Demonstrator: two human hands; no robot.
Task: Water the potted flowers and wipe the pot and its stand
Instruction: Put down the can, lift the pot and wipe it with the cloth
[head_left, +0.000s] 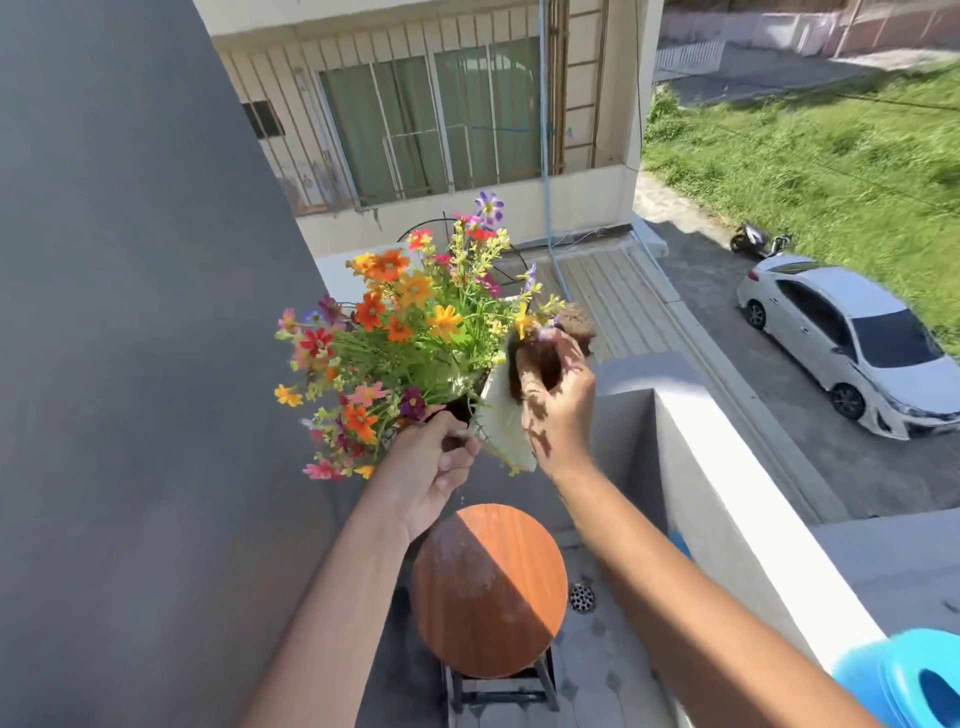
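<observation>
My left hand (434, 465) grips the rim of a white pot (501, 426), holding it lifted and tilted in the air. Colourful flowers (400, 332) in orange, red, pink, yellow and purple spill out of it toward the left. Against the pot's upper side my right hand (558, 410) presses a brown cloth (540, 366); part of the cloth (576, 322) sticks out above the fingers. Directly below stands the stand, a round wooden stool (488, 592) with a dark frame, its top showing pale dusty or wet marks.
A blue watering can (904, 680) sits on the white balcony parapet (727, 499) at the lower right. A grey wall (130, 338) fills the left. A floor drain (582, 597) lies beside the stool. Far below are a white car (852, 338), a scooter and grass.
</observation>
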